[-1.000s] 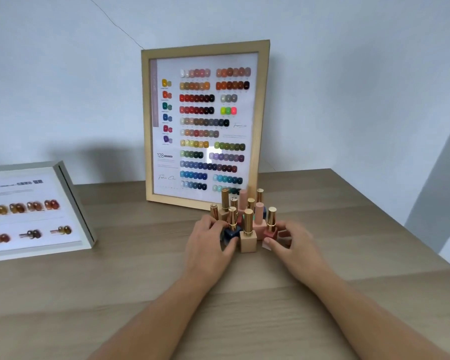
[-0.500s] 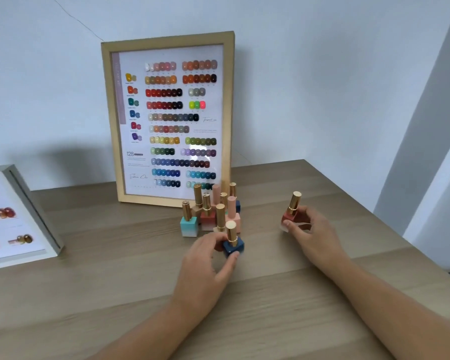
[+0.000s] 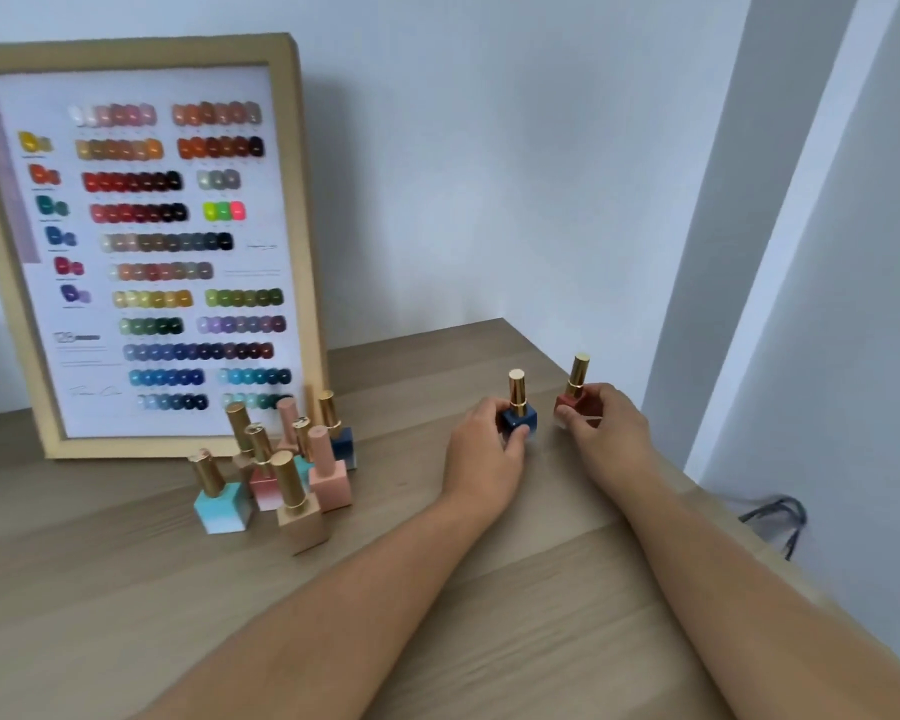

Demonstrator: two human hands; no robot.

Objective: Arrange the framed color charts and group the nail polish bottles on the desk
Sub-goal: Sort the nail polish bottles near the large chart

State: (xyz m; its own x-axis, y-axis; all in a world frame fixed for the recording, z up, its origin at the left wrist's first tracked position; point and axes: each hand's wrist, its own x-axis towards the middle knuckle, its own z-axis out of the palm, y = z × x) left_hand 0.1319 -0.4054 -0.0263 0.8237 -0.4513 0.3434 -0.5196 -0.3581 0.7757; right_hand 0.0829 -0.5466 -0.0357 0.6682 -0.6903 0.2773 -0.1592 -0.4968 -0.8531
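Left hand (image 3: pixel 481 449) fingers wrapped on dark blue nail polish bottle (image 3: pixel 518 415), upright on wooden desk (image 3: pixel 541 589) | right hand (image 3: pixel 606 426) fingers clasping red nail polish bottle (image 3: pixel 572 394) just beside it, near desk's right edge | bottle cluster (image 3: pixel 281 470) before upright framed color chart (image 3: pixel 141 246)

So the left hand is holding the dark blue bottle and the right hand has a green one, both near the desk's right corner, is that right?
Not quite. In the head view the right hand holds a red bottle, not a green one. The left hand does hold the dark blue bottle, and both are near the right corner of the desk.
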